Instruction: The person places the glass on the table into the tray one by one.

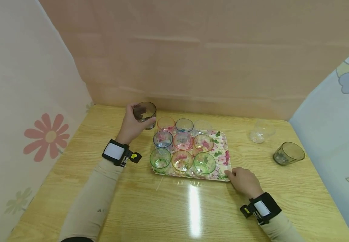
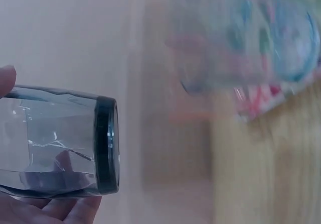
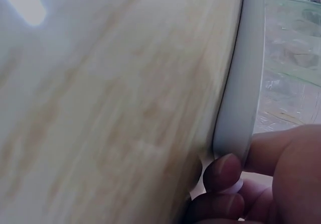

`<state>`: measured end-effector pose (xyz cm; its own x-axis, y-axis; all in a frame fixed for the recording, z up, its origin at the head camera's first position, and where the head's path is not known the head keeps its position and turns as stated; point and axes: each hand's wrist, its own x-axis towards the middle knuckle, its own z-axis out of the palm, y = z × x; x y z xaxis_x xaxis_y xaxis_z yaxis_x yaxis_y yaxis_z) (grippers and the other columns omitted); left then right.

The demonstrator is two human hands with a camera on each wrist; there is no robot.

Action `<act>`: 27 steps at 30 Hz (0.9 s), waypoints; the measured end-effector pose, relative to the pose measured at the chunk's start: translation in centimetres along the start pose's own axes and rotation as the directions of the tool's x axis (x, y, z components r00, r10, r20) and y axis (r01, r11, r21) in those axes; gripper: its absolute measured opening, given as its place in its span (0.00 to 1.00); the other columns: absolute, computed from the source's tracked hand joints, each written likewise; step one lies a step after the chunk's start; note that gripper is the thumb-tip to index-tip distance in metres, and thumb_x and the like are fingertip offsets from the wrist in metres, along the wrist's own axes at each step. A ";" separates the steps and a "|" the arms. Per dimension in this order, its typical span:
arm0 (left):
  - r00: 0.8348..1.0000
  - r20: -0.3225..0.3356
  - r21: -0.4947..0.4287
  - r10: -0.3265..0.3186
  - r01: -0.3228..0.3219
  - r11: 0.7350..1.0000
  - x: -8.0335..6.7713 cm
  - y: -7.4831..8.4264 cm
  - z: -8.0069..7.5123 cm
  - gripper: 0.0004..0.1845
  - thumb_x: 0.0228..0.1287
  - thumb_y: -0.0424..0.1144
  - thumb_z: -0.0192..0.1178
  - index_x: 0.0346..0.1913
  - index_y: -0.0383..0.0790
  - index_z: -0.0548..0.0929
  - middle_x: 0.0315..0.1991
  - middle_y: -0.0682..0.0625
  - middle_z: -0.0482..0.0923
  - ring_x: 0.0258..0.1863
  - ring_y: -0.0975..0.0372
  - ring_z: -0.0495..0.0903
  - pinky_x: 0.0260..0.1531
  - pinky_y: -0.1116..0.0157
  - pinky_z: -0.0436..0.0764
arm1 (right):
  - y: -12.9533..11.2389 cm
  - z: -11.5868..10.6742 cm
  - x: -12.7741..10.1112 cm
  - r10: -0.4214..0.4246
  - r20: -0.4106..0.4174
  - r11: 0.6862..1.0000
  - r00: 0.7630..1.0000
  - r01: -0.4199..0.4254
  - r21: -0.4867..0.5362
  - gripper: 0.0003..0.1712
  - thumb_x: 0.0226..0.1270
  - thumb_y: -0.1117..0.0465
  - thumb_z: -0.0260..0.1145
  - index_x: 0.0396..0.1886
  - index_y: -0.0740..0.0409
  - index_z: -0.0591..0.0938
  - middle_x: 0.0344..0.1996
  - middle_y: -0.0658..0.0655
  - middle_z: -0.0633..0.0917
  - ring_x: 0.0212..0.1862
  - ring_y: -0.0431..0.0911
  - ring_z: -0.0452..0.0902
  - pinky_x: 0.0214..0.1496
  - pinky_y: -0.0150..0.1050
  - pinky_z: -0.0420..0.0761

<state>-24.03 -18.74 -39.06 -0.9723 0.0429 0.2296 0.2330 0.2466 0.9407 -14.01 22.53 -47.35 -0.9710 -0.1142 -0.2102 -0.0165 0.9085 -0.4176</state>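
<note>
My left hand (image 1: pixel 133 125) grips a smoky dark-grey glass (image 1: pixel 145 111) behind the back left corner of a floral tray (image 1: pixel 223 153). In the left wrist view that glass (image 2: pixel 55 141) has a dark band round one end, with fingers beneath it and a fingertip above. Rows of tinted clear glasses stand on the tray, among them a green glass (image 1: pixel 204 163), a yellow glass (image 1: pixel 182 161) and a blue glass (image 1: pixel 163 139). At the tray's front right corner my right hand (image 1: pixel 244 181) pinches the pale rim (image 3: pixel 241 83) between thumb and fingers.
Right of the tray, a colourless glass (image 1: pixel 262 131) and a tilted-looking brownish-grey glass (image 1: pixel 288 153) are on the wooden table (image 1: pixel 150 208). A plain backdrop (image 1: pixel 192 67) rises behind the table, with printed sheets (image 1: pixel 35 84) along both sides.
</note>
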 end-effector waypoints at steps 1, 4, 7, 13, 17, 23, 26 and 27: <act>1.000 0.012 0.002 0.011 -0.011 1.000 -0.2 0.4 0.3 0.41 0.64 0.36 0.71 0.70 0.31 0.55 0.64 0.36 0.69 0.65 0.46 0.69 0.63 0.51 0.69 | 0.0 0.0 0.0 -0.001 -0.001 1.000 1.000 0.001 0.001 0.29 0.77 0.50 0.60 0.14 0.52 0.67 0.12 0.49 0.65 0.16 0.43 0.61 0.22 0.36 0.59; 0.998 0.052 -0.013 0.044 -0.043 0.999 -0.8 1.6 1.1 0.40 0.63 0.35 0.72 0.69 0.32 0.57 0.63 0.37 0.70 0.63 0.46 0.69 0.64 0.50 0.69 | 0.1 -0.1 0.1 0.005 0.004 1.000 1.000 -0.005 0.022 0.31 0.77 0.46 0.59 0.13 0.52 0.67 0.12 0.48 0.64 0.16 0.43 0.60 0.23 0.36 0.59; 0.992 0.092 -0.031 0.086 -0.084 0.996 -1.4 2.7 2.1 0.40 0.61 0.34 0.73 0.67 0.33 0.58 0.63 0.38 0.71 0.64 0.46 0.70 0.65 0.50 0.68 | 0.0 -0.7 0.3 0.017 0.009 0.998 1.000 -0.018 0.057 0.33 0.77 0.39 0.56 0.15 0.54 0.68 0.12 0.49 0.64 0.17 0.43 0.60 0.24 0.37 0.60; 0.973 0.172 0.037 0.152 -0.161 0.986 -2.7 4.3 4.1 0.41 0.54 0.34 0.78 0.67 0.33 0.65 0.61 0.41 0.69 0.59 0.50 0.71 0.55 0.53 0.75 | -1.5 -3.4 0.4 0.004 -0.219 0.980 0.976 0.040 0.197 0.29 0.80 0.39 0.52 0.36 0.63 0.76 0.22 0.55 0.73 0.22 0.46 0.66 0.26 0.38 0.65; 0.961 0.231 0.087 0.155 -0.179 0.980 -4.0 5.6 6.2 0.42 0.50 0.38 0.81 0.67 0.37 0.70 0.60 0.43 0.67 0.54 0.52 0.72 0.49 0.58 0.81 | -4.4 -4.4 0.4 -0.099 -0.432 0.856 0.896 0.298 0.422 0.22 0.85 0.52 0.50 0.55 0.69 0.74 0.42 0.59 0.77 0.40 0.43 0.73 0.38 0.31 0.72; 0.917 0.335 0.056 0.217 -0.249 0.967 -6.1 7.7 10.1 0.45 0.50 0.40 0.82 0.71 0.39 0.70 0.61 0.43 0.71 0.56 0.53 0.75 0.52 0.61 0.81 | -9.8 -4.6 0.0 -0.331 -0.495 0.300 0.803 0.587 0.752 0.33 0.86 0.49 0.40 0.78 0.68 0.55 0.73 0.59 0.61 0.74 0.53 0.55 0.74 0.37 0.59; 0.900 0.365 0.048 0.239 -0.274 0.960 -6.9 8.2 11.8 0.48 0.49 0.41 0.82 0.73 0.40 0.69 0.62 0.45 0.71 0.57 0.54 0.74 0.55 0.61 0.79 | -11.4 -4.5 -0.6 -0.376 -0.476 0.166 0.795 0.564 0.809 0.42 0.83 0.37 0.38 0.83 0.58 0.47 0.79 0.57 0.52 0.79 0.50 0.45 0.79 0.41 0.51; 0.898 0.367 0.049 0.244 -0.281 0.958 -7.1 8.2 12.1 0.49 0.49 0.42 0.82 0.74 0.40 0.68 0.63 0.45 0.71 0.59 0.54 0.74 0.57 0.61 0.77 | -11.7 -4.5 -0.8 -0.384 -0.473 0.143 0.793 0.557 0.818 0.44 0.82 0.34 0.37 0.83 0.55 0.45 0.80 0.57 0.50 0.80 0.48 0.44 0.79 0.40 0.50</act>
<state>-15.46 -5.27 -36.00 -0.8219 0.4539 0.3443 0.4956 0.2717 0.8249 -14.15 13.78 -38.33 -0.8765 -0.2492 0.4119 -0.3481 -0.2629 -0.8999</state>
